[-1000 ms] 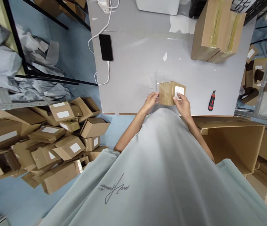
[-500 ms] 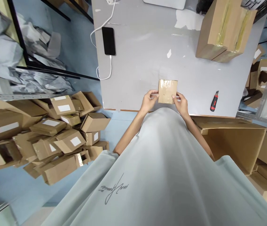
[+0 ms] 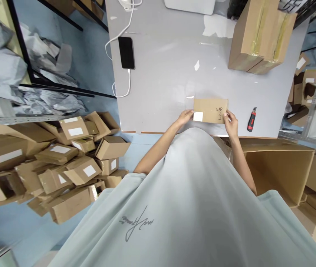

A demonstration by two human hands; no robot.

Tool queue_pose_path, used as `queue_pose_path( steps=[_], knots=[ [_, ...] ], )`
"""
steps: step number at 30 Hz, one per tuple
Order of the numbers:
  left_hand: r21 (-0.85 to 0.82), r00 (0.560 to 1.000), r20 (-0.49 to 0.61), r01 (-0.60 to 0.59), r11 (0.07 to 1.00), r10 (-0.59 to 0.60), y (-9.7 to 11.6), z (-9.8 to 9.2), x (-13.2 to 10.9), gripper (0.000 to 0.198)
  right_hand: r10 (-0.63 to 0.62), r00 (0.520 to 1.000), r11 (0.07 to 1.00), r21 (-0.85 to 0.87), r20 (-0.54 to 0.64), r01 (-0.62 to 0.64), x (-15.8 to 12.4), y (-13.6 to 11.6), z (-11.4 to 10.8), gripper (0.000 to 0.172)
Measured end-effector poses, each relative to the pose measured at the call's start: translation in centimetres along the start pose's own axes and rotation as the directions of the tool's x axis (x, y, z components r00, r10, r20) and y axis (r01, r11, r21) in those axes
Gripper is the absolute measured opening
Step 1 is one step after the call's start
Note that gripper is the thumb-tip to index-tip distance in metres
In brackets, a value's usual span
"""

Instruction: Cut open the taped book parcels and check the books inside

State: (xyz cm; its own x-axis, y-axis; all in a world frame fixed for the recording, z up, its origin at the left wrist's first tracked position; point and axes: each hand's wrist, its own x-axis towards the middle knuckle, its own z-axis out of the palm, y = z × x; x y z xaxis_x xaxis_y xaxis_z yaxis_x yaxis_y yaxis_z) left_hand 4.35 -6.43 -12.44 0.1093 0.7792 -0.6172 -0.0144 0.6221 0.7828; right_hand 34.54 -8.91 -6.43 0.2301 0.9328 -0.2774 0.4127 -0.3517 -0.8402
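A small cardboard box (image 3: 211, 110) is held near the front edge of the grey table. The side facing me carries a white label at its lower left and handwritten marks at its right. My left hand (image 3: 185, 117) grips its left edge, fingers closed against the corner by the label. At the opposite end, my right hand (image 3: 231, 122) pinches the right edge with the thumb on the face. To the right of the box lies a red and black utility knife (image 3: 252, 119), touched by neither hand.
A black phone (image 3: 126, 52) on a white cable lies at the table's left. Taped cartons (image 3: 254, 40) stand at the back right. Below the table's right edge is a large open carton (image 3: 277, 170). Many cardboard boxes (image 3: 77, 167) are heaped on the floor at left.
The box has been turned: its taped square end faced me before, and now a longer side with label and writing does. My right hand has moved right, and the hands are farther apart.
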Motion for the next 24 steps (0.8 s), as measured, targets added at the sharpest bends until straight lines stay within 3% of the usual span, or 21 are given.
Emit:
queue_pose_path(
  steps=[4, 10, 15, 20, 22, 24],
  knots=[
    [0.039, 0.999, 0.044, -0.011, 0.999, 0.009, 1.0, 0.3, -0.8, 0.038, 0.033, 0.999, 0.997, 0.072, 0.039, -0.036, 0.4, 0.6, 0.4, 0.091],
    [0.121, 0.988, -0.056, -0.136, 0.983, 0.143, 0.9, -4.4, -3.7, 0.049, -0.011, 0.991, 0.986, 0.167, 0.137, -0.013, 0.3, 2.1, 3.9, 0.086],
    [0.285, 0.983, -0.182, 0.074, 0.956, -0.022, -0.8, -6.7, -4.3, 0.058, 0.051, 0.958, 0.993, 0.090, 0.282, -0.080, 0.0, 3.6, 7.8, 0.080],
    [0.371, 0.968, -0.244, 0.153, 0.916, -0.063, -0.7, -7.0, -4.3, 0.071, 0.093, 0.937, 0.996, -0.025, 0.336, -0.090, 0.2, 3.8, 8.8, 0.066],
    [0.438, 0.957, -0.290, 0.134, 0.889, -0.001, 0.2, -6.6, -4.1, 0.083, 0.110, 0.943, 0.994, -0.029, 0.315, -0.106, 0.6, 3.6, 8.3, 0.067],
    [0.550, 0.934, -0.327, 0.064, 0.833, 0.145, 1.5, -5.8, -3.3, 0.087, 0.125, 0.963, 0.991, 0.007, 0.240, -0.130, 1.6, 3.3, 7.1, 0.077]
  ],
)
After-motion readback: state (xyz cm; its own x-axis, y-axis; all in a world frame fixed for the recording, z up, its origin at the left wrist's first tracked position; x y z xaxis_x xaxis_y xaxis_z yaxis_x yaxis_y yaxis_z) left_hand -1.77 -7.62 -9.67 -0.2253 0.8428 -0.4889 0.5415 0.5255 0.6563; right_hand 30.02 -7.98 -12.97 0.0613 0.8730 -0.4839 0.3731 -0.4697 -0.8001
